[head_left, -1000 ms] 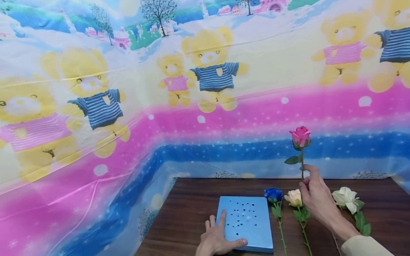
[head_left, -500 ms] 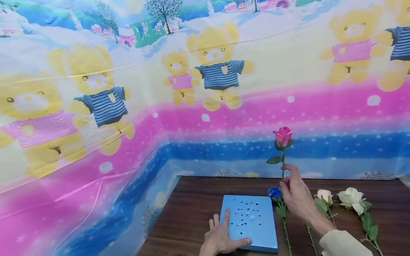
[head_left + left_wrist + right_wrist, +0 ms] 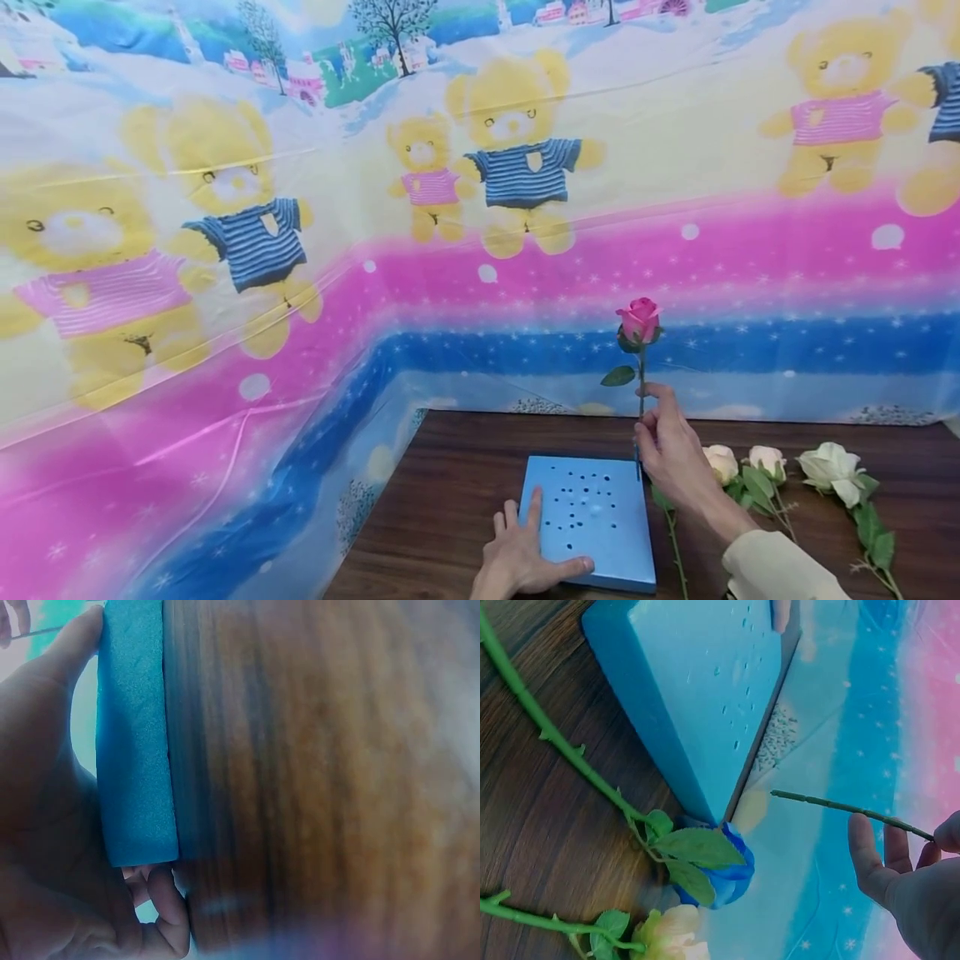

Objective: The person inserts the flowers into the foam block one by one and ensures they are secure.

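Note:
My right hand (image 3: 678, 454) pinches the thin green stem of a pink rose (image 3: 640, 321), which stands upright over the back right corner of a light blue foam block (image 3: 622, 550). In the right wrist view the lower end of the stem (image 3: 817, 801) hangs free, apart from the block. Several small holes dot the block's top. My left hand (image 3: 517, 550) rests on the block's left and front side, with index finger and thumb spread over the top. Seen from the left wrist, the block's thick edge (image 3: 136, 750) lies along the thumb.
Right of the block lie a blue rose (image 3: 731, 877), its bloom hidden in the head view, two pale roses (image 3: 722, 463) and a white rose (image 3: 831, 471). The dark wooden table (image 3: 450, 467) ends at a bear-print cloth (image 3: 525, 367) behind it.
My right hand has carried the pink rose leftward, from over the pale roses to the block's back right corner. The left hand stays on the block. The view has shifted slightly.

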Available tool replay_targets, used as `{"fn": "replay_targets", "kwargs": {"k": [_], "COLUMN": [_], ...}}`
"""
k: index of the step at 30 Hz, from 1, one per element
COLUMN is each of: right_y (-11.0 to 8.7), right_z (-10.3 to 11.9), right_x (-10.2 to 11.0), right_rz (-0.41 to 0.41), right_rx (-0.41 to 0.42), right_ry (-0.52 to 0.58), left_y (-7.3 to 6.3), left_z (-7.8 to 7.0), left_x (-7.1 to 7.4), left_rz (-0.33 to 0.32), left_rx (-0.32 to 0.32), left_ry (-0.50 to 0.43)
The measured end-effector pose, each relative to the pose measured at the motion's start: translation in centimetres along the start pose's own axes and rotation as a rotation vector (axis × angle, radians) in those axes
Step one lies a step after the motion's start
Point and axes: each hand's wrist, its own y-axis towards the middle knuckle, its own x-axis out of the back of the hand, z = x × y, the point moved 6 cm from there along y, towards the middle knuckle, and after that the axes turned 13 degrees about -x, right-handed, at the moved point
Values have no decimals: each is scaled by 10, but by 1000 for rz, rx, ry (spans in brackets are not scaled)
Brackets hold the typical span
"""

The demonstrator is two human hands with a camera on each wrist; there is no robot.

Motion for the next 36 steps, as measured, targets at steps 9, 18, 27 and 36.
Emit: {"fn": "replay_targets", "kwargs": {"k": [9,18,27,36], "right_y": [1,4,8,9], "right_z": [-1,-12,-13,-14], "right_x": [-20,-31,-47,-59], "right_rz": [42,80,129,186], "right_rx": [-9,-20,-46,-92], "right_ry": [18,55,118,191], "left_y": [-1,0,-4,-2], "left_z": [-3,-4,-1,0], "left_x": [-1,-2,0,-1], "left_rz": [-14,-11,-17,-6], "left_rx": [7,0,5,9], "left_ry": [6,-4,-8,-13]}}
